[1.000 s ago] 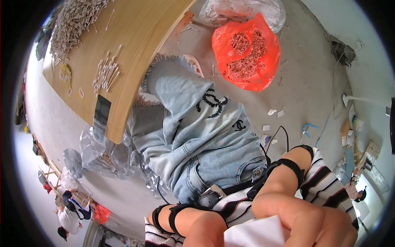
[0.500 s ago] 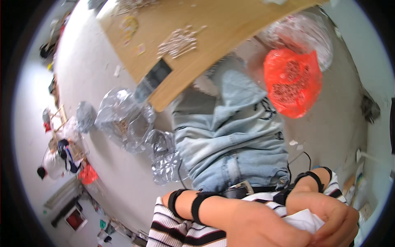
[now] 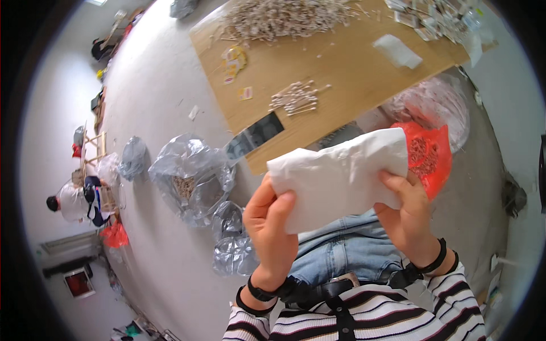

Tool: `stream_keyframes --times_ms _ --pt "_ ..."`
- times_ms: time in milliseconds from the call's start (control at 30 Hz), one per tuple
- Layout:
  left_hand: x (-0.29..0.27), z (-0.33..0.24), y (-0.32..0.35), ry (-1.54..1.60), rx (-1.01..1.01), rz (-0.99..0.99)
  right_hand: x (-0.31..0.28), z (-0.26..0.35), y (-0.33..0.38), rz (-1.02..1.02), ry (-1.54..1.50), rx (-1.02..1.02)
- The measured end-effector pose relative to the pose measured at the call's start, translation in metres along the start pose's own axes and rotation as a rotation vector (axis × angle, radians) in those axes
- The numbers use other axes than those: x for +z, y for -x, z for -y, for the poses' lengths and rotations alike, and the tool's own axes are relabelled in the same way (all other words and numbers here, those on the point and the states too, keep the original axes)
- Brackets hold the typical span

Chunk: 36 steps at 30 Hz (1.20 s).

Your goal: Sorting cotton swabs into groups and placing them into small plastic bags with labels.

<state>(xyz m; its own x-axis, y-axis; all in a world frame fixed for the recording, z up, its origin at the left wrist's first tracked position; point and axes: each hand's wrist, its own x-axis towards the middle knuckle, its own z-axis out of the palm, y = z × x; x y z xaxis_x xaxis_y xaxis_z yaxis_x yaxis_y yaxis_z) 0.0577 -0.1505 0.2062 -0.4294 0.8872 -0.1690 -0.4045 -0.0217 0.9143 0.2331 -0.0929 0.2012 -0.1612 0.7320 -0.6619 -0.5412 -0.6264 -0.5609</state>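
A folded white tissue [image 3: 341, 179] is stretched between my hands above my lap, near the table's front edge. My left hand [image 3: 270, 227] pinches its left end between thumb and fingers. The right end is gripped the same way by my right hand [image 3: 410, 219]. Just beyond the tissue, on the wooden table [image 3: 335, 85], lies a small pile of cotton swabs [image 3: 297, 99]. A flat, dark, glossy rectangular thing [image 3: 256, 136] rests at the table's near left corner. Part of the red plastic bag [image 3: 438, 159] is hidden behind the tissue and my right hand.
A large heap of cotton swabs [image 3: 284, 20] covers the table's far side. Yellow-and-white labels [image 3: 234, 59] and another white sheet [image 3: 398, 51] lie there too. Grey plastic bags [image 3: 193, 179] stand on the floor to the left. Farther left sits another person [image 3: 74, 200].
The white tissue was bunched low near my waist. Both hands have risen and moved apart, and it is now spread between them. The view has tilted up, showing more table.
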Motion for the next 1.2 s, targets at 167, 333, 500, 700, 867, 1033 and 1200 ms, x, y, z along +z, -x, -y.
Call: stream_keyframes --times_ms 167,333,500,700,867,1033,1200 --pt "-0.008 0.001 0.007 -0.745 0.418 0.038 -0.059 -0.015 -0.024 0.249 1.671 -1.240" --pt "0.003 0.018 0.002 -0.416 0.140 0.463 -0.061 -0.015 -0.048 0.707 1.018 -0.570" --pt "-0.017 -0.017 0.004 -0.518 0.056 0.391 -0.017 -0.030 -0.073 0.851 1.108 -0.623" --pt "-0.041 0.023 -0.013 -0.494 0.430 0.079 -0.112 0.012 -0.182 0.880 1.100 -0.553" --pt "-0.039 0.011 -0.020 -0.287 0.046 0.494 -0.077 0.034 -0.114 0.728 1.135 -0.457" --pt "-0.011 0.037 -0.023 -0.244 0.266 0.255 -0.011 0.018 -0.058 0.630 1.192 -0.465" --pt "0.009 0.016 -0.015 -0.158 0.184 0.214 -0.024 0.016 -0.046 0.567 0.699 -0.525"
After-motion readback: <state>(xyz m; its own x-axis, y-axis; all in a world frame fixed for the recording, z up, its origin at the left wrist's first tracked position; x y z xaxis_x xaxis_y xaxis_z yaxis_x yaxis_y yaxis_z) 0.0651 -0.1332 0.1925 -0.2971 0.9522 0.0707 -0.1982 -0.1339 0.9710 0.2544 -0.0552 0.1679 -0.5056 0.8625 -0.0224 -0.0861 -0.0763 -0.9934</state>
